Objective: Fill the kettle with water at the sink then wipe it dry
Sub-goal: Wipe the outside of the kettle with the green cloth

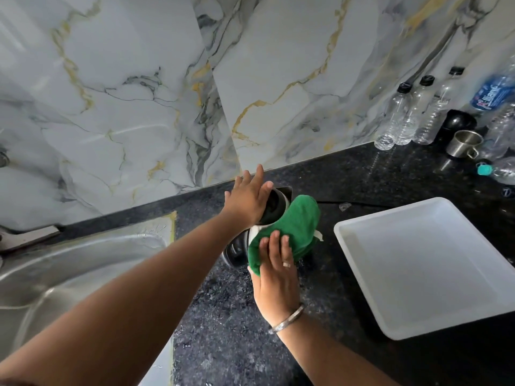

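The kettle point(276, 203), with a black lid and black handle, stands on the dark granite counter point(348, 176) just right of the steel sink point(83, 263). My left hand point(249, 197) rests flat on its lid, fingers spread. A green cloth point(299, 224) is draped over the kettle's right side and hides most of the body. My right hand point(274, 271) presses the cloth against the kettle's near side, with a ring and a bangle showing.
A white rectangular tray point(434, 310) lies on the counter to the right. Several plastic bottles point(401, 118), a steel mug point(464, 143) and a black bowl point(459, 121) crowd the back right corner. The marble-patterned wall point(139, 93) rises behind.
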Demonstrator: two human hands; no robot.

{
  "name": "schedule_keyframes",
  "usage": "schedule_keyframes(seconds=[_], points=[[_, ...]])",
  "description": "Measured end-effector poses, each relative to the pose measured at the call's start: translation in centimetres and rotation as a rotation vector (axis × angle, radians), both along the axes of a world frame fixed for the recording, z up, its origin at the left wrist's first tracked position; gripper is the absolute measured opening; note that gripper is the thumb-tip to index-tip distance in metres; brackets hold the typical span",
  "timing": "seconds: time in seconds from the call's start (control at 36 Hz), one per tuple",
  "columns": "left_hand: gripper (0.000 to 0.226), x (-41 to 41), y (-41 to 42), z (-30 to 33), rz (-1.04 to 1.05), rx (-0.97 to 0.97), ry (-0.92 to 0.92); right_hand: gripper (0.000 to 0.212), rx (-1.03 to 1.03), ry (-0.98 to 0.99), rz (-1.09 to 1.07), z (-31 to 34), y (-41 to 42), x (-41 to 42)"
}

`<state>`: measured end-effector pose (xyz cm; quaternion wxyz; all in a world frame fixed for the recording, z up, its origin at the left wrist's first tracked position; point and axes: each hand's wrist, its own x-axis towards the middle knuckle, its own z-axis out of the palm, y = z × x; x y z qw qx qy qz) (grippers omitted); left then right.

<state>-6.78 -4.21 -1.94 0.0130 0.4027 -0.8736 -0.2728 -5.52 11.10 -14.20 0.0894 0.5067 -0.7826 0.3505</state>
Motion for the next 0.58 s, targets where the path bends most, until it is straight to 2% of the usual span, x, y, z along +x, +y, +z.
schedule_keyframes(seconds=[0.11,0.19,0.31,0.36,0.44,0.53,0.58], points=[[0.064,0.1,0.1,-0.1,-0.015,-0.046,-0.013,0.053,0.164,0.020,0.019,-0.7,0.9,1.1],[0.064,0.2,0.2,-0.1,-0.030,-0.084,-0.021,0.061,0.273,-0.065,0.075,-1.2,1.8,2.5],[0.066,0.4,0.4,0.0,-0.018,-0.117,-0.029,0.066,0.452,-0.259,0.102,-1.8,3.1,2.4],[0.072,0.5,0.6,-0.1,-0.013,-0.156,-0.051,0.061,0.545,-0.500,0.140,-1.4,3.8,1.2],[0.090,0.9,0.9,-0.4,-0.068,-0.264,-0.108,0.042,0.415,-0.881,0.018,0.6,4.7,-1.9],[0.106,1.4,0.9,-0.5,-0.145,-0.328,-0.139,0.036,0.264,-1.148,-0.096,1.8,5.2,-5.9],[0.111,1.8,0.5,-0.5,-0.204,-0.355,-0.153,0.031,0.089,-1.320,-0.158,2.5,5.7,-8.4]])
